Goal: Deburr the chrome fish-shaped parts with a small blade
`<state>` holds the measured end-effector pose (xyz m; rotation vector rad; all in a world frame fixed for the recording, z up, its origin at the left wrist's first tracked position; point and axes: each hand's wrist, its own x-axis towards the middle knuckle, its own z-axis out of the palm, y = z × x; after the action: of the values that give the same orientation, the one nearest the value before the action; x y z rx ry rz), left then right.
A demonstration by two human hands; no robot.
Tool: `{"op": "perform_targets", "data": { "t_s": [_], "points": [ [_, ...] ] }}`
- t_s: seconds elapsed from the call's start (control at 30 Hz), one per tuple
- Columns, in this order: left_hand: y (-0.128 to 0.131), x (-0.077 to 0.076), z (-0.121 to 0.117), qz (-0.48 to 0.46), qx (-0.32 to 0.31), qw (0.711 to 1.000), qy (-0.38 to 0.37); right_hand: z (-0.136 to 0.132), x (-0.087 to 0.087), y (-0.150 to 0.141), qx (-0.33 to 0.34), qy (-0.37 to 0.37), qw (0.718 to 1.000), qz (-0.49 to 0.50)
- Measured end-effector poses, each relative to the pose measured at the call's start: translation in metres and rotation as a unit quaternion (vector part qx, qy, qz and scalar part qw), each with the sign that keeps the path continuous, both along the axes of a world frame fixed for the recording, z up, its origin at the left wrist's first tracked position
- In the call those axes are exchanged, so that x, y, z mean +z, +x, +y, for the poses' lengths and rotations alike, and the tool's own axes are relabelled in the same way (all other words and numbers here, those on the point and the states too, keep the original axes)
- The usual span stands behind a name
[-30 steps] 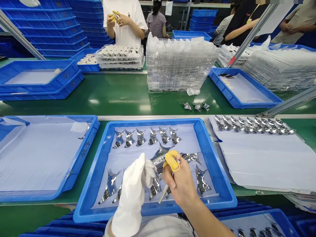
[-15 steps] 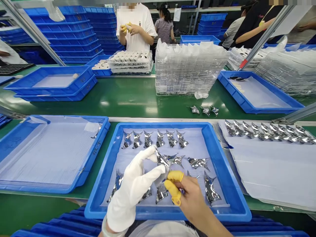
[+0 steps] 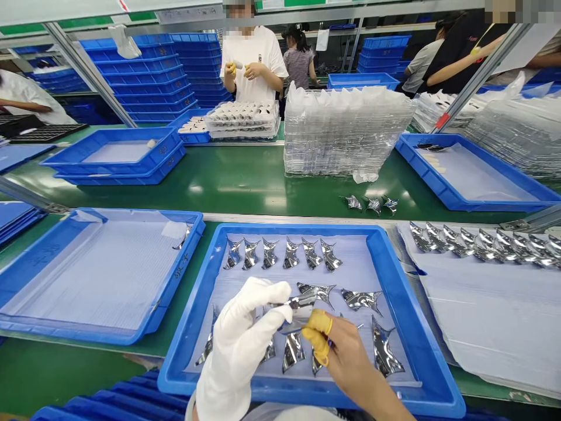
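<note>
My left hand (image 3: 245,339), in a white glove, pinches a shiny chrome-like curved part (image 3: 303,300) between thumb and fingers. Yellow finger cots cover the thumb and forefinger of my right hand (image 3: 335,351), which are closed on a piece of translucent film (image 3: 300,319) at the part's near side. Whether the film is still stuck to the part I cannot tell. Both hands are above a blue tray (image 3: 397,280) lined with pale sheeting. Several similar chrome parts (image 3: 291,252) lie in a row at its far side; others lie around and beneath my hands, partly hidden.
To the left stands a lined blue tray (image 3: 144,333). On the right, white sheeting (image 3: 491,316) carries a row of chrome parts (image 3: 486,242). Stacked clear plastic trays (image 3: 342,137) stand behind, near three small chrome pieces (image 3: 373,204). A co-worker (image 3: 252,64) stands across the bench.
The chrome part has tilted from steeply upright to nearly flat in my left hand. My right hand has shifted slightly away from it, still pinching the film. The camera view has moved a little.
</note>
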<state>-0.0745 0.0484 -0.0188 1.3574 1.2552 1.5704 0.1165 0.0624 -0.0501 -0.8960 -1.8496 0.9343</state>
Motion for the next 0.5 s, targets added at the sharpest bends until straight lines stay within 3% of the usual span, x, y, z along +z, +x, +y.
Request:
{"op": "perform_targets", "data": {
  "t_s": [0.13, 0.27, 0.37, 0.5],
  "points": [
    [0.003, 0.008, -0.003, 0.046, -0.012, 0.996, 0.078, 0.006, 0.0, -0.005, 0.005, -0.118, 0.989, 0.088],
    [0.004, 0.004, -0.001, -0.009, 0.015, 1.0, -0.001, 0.004, 0.011, -0.006, 0.028, -0.229, 0.962, 0.146],
    [0.006, 0.003, 0.006, -0.078, 0.057, 0.992, -0.075, 0.002, 0.017, -0.009, 0.06, -0.35, 0.91, 0.216],
    [0.015, 0.01, 0.013, -0.109, 0.106, 0.983, -0.099, 0.003, 0.02, -0.017, 0.075, -0.475, 0.819, 0.312]
  ]
}}
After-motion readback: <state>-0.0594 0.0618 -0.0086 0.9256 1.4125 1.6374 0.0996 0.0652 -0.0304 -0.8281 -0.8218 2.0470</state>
